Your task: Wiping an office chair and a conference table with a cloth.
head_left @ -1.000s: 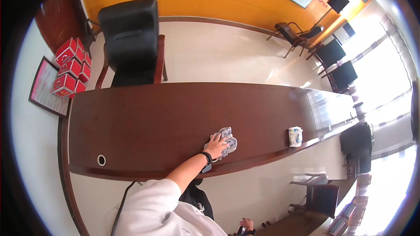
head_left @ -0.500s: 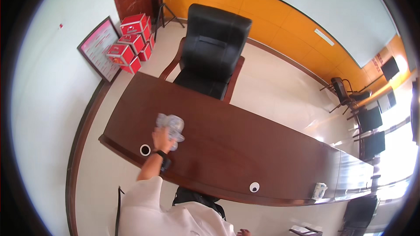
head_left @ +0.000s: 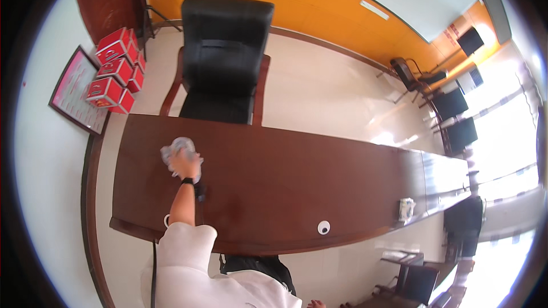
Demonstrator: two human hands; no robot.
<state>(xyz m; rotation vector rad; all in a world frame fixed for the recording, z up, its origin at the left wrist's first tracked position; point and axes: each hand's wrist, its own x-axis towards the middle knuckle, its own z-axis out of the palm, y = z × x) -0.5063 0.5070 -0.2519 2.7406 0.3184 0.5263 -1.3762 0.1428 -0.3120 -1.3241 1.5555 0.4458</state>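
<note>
My left hand [head_left: 186,165] is out over the left part of the brown desk [head_left: 274,182], with a dark watch on the wrist. Its fingers are closed on a crumpled grey-white cloth [head_left: 184,144], which lies pressed on the desktop and bulges out around the hand. Only a bit of my right hand [head_left: 315,304] shows at the lower edge, off the desk beside my body. Its fingers are mostly cut off from view.
A black armchair [head_left: 225,51] stands behind the desk. A white ring with a dark centre [head_left: 323,227] and a tissue pack [head_left: 406,210] are on the desktop to the right. Red boxes [head_left: 114,71] and a framed board [head_left: 77,91] stand by the left wall.
My left hand has slid the cloth farther across the desk, away from the front edge. The view has turned, and my forearm now partly covers the left white ring.
</note>
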